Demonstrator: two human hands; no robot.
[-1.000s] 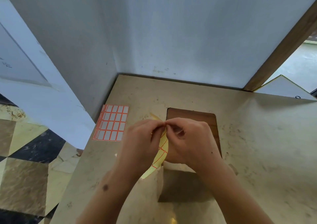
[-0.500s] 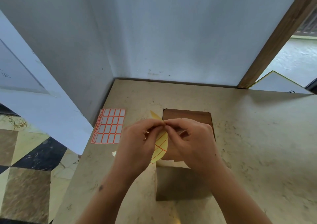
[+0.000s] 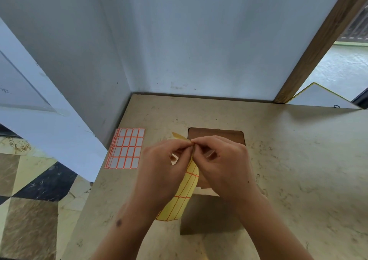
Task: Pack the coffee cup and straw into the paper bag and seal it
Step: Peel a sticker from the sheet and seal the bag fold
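Both hands meet above a brown paper bag (image 3: 216, 138) standing on a beige marbled surface (image 3: 298, 160), the left hand (image 3: 165, 164) and right hand (image 3: 223, 162) pinching the top edge of a yellow sticker sheet (image 3: 183, 196) between fingertips. A stack of orange-bordered label sheets (image 3: 125, 148) lies flat to the left, near the wall. Cup and straw cannot be seen.

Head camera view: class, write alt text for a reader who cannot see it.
Two bare hands, left hand and right hand, pinch the top of a yellow label sheet above a brown paper bag standing on a beige table. A stack of label sheets lies to the left.
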